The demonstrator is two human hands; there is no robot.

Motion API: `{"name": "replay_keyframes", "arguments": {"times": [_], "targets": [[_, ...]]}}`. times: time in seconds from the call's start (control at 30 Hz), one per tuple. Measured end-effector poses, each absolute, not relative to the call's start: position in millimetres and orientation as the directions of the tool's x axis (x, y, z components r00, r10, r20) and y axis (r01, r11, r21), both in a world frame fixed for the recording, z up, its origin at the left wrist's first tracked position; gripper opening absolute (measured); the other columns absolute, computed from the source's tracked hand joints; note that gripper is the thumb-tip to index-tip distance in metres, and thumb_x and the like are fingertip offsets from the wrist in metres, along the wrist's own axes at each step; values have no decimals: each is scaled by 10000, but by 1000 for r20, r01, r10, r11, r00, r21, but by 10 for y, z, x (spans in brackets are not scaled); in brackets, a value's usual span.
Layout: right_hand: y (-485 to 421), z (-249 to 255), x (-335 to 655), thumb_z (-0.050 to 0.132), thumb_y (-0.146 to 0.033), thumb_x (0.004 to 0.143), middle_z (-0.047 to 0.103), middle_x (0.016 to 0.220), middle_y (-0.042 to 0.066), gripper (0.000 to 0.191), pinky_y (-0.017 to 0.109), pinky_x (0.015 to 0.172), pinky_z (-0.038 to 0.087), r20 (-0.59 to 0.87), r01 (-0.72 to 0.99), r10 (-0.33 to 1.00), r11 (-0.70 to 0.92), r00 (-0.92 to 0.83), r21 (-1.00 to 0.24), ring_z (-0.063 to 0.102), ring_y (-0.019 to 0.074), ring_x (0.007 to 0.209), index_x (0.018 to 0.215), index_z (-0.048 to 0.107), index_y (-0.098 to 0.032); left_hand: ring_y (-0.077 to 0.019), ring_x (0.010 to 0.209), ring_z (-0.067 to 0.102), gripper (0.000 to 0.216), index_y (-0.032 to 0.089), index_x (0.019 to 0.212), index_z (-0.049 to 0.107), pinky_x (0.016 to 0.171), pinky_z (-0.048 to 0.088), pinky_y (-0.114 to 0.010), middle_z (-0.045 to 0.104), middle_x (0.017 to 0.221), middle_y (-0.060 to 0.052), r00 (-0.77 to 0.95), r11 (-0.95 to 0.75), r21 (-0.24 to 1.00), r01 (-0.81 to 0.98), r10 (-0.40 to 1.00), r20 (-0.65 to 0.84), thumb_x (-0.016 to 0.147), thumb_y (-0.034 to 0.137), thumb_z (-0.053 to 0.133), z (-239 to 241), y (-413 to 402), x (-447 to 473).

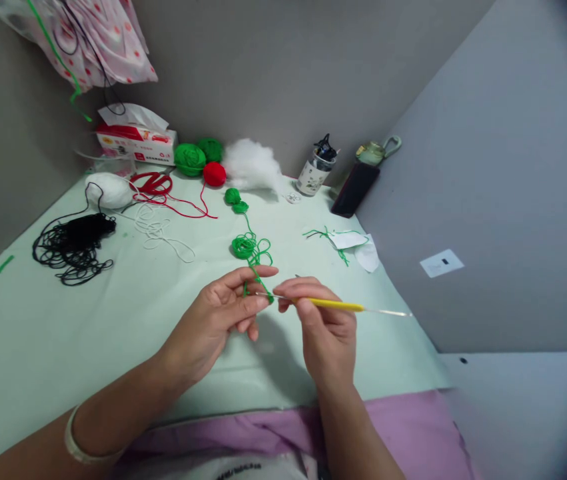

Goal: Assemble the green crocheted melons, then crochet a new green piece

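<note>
Between the thumb and fingers of my left hand (pixel 228 303) is pinched a small piece of green crochet work (pixel 270 299). Green yarn (pixel 260 275) runs from it over the raised index finger. A yellow-handled crochet hook (pixel 336 305) lies in my right hand (pixel 326 320), held like a pen; its thin metal tip reaches left to the green piece, and a second metal end sticks out to the right. Just beyond my hands sits a loose green yarn coil (pixel 243 247), with two small green crocheted pieces (pixel 233 197) behind it.
Black yarn (pixel 83 243), a white yarn ball (pixel 110 191) and red-handled scissors (pixel 153 184) lie at left. Behind are a tissue box (pixel 138 143), green balls (pixel 190 160), a red ball (pixel 214 175) and white stuffing (pixel 250 163). A pen cup (pixel 313 177) and black phone (pixel 356 190) stand at right.
</note>
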State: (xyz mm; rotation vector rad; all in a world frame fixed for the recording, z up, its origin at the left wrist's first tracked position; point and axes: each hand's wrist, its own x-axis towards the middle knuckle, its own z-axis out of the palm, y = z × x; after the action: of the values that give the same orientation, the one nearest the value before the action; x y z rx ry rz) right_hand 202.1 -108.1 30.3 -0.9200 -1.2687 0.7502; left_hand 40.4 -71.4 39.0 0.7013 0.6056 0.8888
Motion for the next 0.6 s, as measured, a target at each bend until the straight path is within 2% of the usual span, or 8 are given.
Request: {"name": "replay_keyframes", "arguments": {"times": [0.07,0.23,0.3,0.33,0.4,0.47,0.53,0.6], "targets": [[-1070,290,2014,659,-244,968,774,982,69,136,341,732,584,475,67,871,470,126,-880,702,203,914,997,792,-249,-27,506,400,355,258,1150,790,509,474,-181,595,802,42,502,429,780,-457,848,-172,803,203,840,402,-732,417],[-1088,310,2057,565,-281,1027,773,955,51,179,322,698,602,386,-42,913,394,132,-918,706,156,735,999,736,-235,-29,513,404,290,233,1115,806,523,482,-193,590,797,38,508,426,797,-428,843,-178,826,250,828,410,-707,395],[-1120,329,2072,509,-248,1047,772,969,50,203,326,707,610,417,23,901,418,121,-908,720,157,746,1018,710,-236,-31,518,418,259,230,1088,812,533,482,-197,596,802,35,494,409,813,-414,851,-177,832,260,825,402,-695,385],[-1138,336,2075,489,-216,1049,771,982,51,214,331,721,613,468,108,877,458,110,-882,727,160,765,1045,701,-240,-35,525,445,255,233,1087,812,539,481,-199,603,804,33,481,395,826,-402,859,-176,835,264,824,394,-691,382],[-1165,338,2072,484,-152,1030,767,999,64,240,346,761,617,616,346,787,571,26,-744,746,185,851,1129,682,-245,-54,557,519,281,243,1115,803,553,478,-202,616,801,33,445,352,859,-372,880,-168,835,266,826,372,-689,382],[-1174,324,2061,521,-106,993,769,1026,86,299,346,787,618,737,552,663,667,-132,-501,750,208,939,1224,657,-238,-70,592,568,336,251,1163,785,564,469,-198,617,780,39,415,318,879,-355,896,-156,830,257,832,347,-689,390],[-1168,299,2045,543,-81,970,766,1062,103,366,334,796,621,774,671,578,684,-258,-287,745,213,978,1287,643,-236,-67,596,557,390,248,1215,760,565,459,-190,612,770,46,414,329,867,-374,896,-161,831,245,830,333,-691,400],[-1158,271,2033,535,-70,971,752,1102,108,404,325,809,623,768,732,568,651,-296,-200,737,207,996,1313,648,-253,-55,568,511,428,234,1250,738,548,447,-186,604,757,51,449,380,830,-409,875,-180,831,239,827,334,-696,409]]}}
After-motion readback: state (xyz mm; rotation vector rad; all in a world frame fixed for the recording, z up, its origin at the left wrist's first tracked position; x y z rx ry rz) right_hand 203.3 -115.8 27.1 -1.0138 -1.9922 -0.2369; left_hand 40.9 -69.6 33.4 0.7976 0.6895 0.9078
